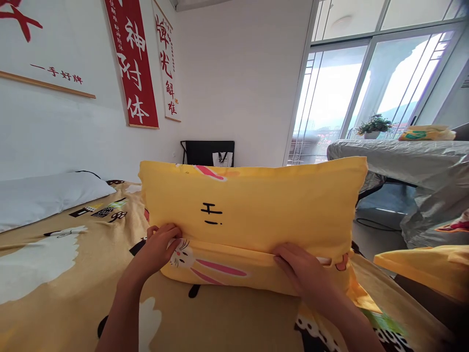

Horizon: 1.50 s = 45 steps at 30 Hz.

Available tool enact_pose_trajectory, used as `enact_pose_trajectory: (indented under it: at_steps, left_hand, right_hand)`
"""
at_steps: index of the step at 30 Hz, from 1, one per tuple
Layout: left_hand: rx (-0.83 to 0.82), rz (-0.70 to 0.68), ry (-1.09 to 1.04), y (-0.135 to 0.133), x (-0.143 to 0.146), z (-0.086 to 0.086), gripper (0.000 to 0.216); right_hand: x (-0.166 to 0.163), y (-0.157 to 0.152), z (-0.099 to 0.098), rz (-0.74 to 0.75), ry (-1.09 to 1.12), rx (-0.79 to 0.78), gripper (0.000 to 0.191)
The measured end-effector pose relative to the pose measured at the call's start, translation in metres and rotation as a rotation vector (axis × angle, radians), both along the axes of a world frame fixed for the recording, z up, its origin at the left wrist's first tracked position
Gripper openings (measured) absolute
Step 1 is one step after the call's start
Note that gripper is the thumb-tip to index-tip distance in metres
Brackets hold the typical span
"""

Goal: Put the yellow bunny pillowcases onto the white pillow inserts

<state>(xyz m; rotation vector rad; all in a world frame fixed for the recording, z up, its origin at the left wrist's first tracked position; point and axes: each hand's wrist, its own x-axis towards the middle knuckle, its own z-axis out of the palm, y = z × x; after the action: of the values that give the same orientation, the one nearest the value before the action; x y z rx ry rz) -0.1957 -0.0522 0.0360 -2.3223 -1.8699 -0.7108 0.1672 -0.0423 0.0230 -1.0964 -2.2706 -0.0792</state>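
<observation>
A yellow pillow (256,210) with a printed "Hi" and white rabbits with pink ears stands on its long edge on the bed, its lower front forming a horizontal fold. My left hand (164,244) grips the left part of this fold, thumb and fingers closed on the fabric beside a rabbit's face. Over the right part of the fold, my right hand (298,266) has its fingers bent onto the cloth; its thumb is hidden. A loose yellow corner of fabric hangs at the pillow's lower right.
The tan printed bedsheet (234,318) spreads underneath. A white pillow (51,198) lies at the left by the wall. At the right are yellow fabric (425,266) and a silver-covered table (403,154) bearing a potted plant (373,128). A black chair (200,150) stands behind.
</observation>
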Motion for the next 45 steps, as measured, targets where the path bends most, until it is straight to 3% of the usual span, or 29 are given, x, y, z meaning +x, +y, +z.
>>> enact_pose_trajectory:
  at_steps: [9,16,20,25,30,33,38,45]
  left_hand:
    - [-0.056,-0.023,-0.096,0.005,-0.011,-0.004,0.032]
    - [-0.018,-0.062,-0.139,0.005,-0.011,-0.002,0.033]
    - [0.067,-0.110,-0.198,0.017,-0.009,-0.012,0.029]
    - [0.333,-0.050,-0.305,0.039,0.000,-0.037,0.026]
    - [0.518,-0.058,-0.330,0.041,0.012,-0.047,0.031]
    - [0.632,-0.049,-0.344,0.042,0.015,-0.052,0.037]
    - [0.716,-0.055,-0.379,0.045,0.019,-0.059,0.041]
    - [0.776,-0.072,-0.410,0.040,0.026,-0.056,0.043]
  right_hand:
    - [0.018,0.006,0.003,0.035,0.042,-0.156,0.026]
    - [0.068,0.021,-0.005,-0.327,-0.024,-0.193,0.015]
    - [0.075,0.028,-0.008,-0.337,0.040,0.005,0.021]
    - [0.070,0.045,-0.021,-0.369,0.191,0.208,0.027]
    - [0.065,0.064,-0.045,-0.561,0.279,0.460,0.027]
    - [0.060,0.069,-0.054,-0.587,0.422,0.427,0.031]
    - [0.059,0.074,-0.059,-0.848,0.593,0.258,0.067]
    - [0.082,0.083,-0.064,-0.802,0.466,0.164,0.060]
